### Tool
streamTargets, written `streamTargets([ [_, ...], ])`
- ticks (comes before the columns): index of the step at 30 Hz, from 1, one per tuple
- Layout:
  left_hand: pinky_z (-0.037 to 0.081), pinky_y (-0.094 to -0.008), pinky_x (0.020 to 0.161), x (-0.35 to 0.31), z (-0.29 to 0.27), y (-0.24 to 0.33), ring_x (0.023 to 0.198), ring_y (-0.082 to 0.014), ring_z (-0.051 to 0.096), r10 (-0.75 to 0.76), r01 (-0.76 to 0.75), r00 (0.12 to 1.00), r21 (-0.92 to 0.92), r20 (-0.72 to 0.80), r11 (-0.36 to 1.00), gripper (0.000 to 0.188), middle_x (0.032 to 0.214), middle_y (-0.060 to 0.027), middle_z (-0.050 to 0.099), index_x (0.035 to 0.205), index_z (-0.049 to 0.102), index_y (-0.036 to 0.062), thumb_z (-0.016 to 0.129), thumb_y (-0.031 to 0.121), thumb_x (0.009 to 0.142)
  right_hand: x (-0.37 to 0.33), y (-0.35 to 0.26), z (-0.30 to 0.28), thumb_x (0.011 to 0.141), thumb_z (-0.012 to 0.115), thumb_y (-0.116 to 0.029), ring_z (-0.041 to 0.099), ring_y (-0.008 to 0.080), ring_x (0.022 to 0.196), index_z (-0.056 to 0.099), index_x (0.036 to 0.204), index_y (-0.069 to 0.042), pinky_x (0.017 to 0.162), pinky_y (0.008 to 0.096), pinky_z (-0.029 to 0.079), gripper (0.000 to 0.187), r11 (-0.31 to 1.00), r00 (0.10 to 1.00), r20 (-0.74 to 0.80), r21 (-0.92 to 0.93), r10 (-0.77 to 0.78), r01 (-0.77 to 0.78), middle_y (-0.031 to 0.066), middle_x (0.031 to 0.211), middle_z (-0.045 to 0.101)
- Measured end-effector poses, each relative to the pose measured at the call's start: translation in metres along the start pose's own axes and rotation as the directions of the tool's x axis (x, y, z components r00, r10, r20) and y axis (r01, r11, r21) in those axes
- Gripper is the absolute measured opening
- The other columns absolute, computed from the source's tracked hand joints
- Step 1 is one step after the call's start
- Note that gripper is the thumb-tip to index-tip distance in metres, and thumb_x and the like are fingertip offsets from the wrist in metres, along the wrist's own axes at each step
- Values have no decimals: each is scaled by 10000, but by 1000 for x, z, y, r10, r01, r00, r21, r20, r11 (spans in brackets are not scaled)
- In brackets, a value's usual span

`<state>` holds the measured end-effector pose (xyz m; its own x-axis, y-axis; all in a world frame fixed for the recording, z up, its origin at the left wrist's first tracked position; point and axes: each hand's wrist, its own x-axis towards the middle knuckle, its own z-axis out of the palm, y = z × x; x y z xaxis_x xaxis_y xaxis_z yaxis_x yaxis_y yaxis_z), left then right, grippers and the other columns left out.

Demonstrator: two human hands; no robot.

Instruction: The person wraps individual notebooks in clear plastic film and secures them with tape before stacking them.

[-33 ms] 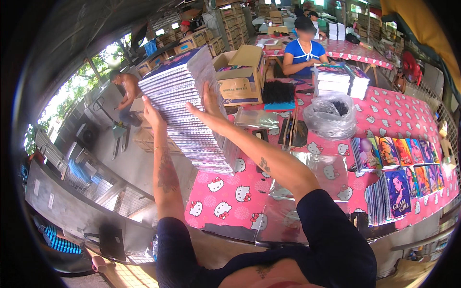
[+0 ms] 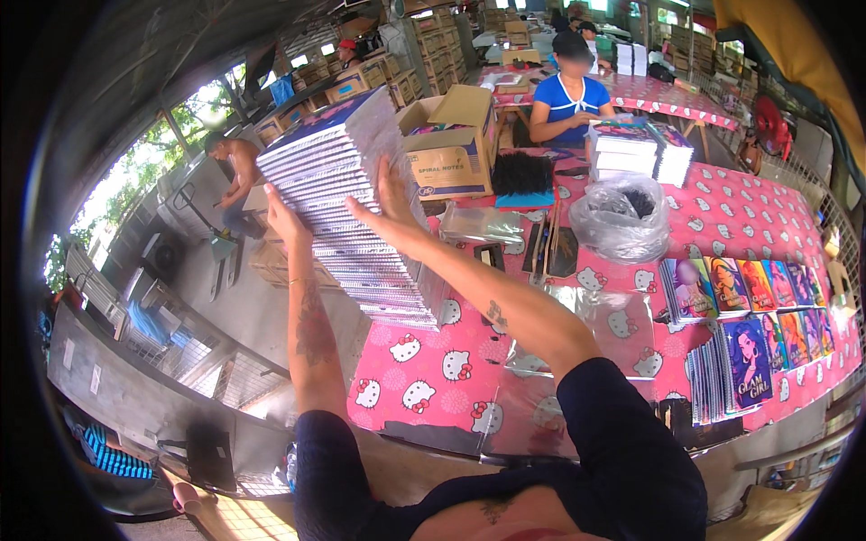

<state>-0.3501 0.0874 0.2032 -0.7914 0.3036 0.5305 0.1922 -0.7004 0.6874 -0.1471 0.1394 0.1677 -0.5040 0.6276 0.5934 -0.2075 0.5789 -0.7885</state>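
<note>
A tall stack of spiral notebooks point(image 2: 361, 252) stands at the left end of the pink patterned table, leaning a little, its rows of wire binding facing me. My left hand point(image 2: 289, 219) lies along the stack's left side, fingers stretched upward. Against its right side rests my right hand point(image 2: 392, 203), fingers straight and thumb spread toward the bindings. Both hands touch the stack without wrapping round it. Clear plastic sheets point(image 2: 600, 329) lie on the table to the right of the stack.
Behind the stack is an open cardboard box point(image 2: 446, 167). A clear plastic bag point(image 2: 618, 225) holds something black. Rows of colourful notebooks point(image 2: 749, 361) lie at right. A co-worker in blue point(image 2: 570, 99) sits across the table; another person point(image 2: 239, 180) bends near a pallet jack point(image 2: 224, 252).
The top of the notebook stack has shifted very slightly left, and my hands have moved with it. Otherwise the scene looks the same.
</note>
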Motion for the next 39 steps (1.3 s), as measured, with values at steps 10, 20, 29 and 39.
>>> streamTargets([
  [10,253,-368,1139,-1,-5,21,1367,-259,378,-71,55,988,120,134,991,865,1498,-139,402,1482,334,-33,394,657,964,-2,-17,-21,877,562,-652,5,409,1487,38,1525,52,1201,446,81,1091,992,998,23,114,51,-54,337,1566,-11],
  [20,429,-373,1021,5,-1,35,1190,-225,546,-129,152,969,-100,209,983,586,1316,-109,566,1374,487,5,536,442,987,22,-57,-19,824,537,-751,-142,469,1452,-154,1520,-20,1196,515,34,1223,993,990,116,-84,-74,84,303,1572,-146],
  [29,312,-470,1121,30,-12,12,1334,-305,426,-200,213,905,7,375,977,830,1477,-134,433,1486,345,72,452,672,922,-26,-54,-58,880,560,-648,2,388,1497,67,1555,-30,1186,527,64,1039,991,994,41,-87,-103,106,281,1598,5],
  [39,443,-385,965,-334,70,60,1081,-253,587,160,-478,702,294,694,828,328,1198,-150,624,1191,617,-23,571,173,931,-380,-76,-427,814,595,-684,254,408,1439,395,1471,-69,1164,482,234,923,350,862,-373,-800,344,-486,290,1509,320],
])
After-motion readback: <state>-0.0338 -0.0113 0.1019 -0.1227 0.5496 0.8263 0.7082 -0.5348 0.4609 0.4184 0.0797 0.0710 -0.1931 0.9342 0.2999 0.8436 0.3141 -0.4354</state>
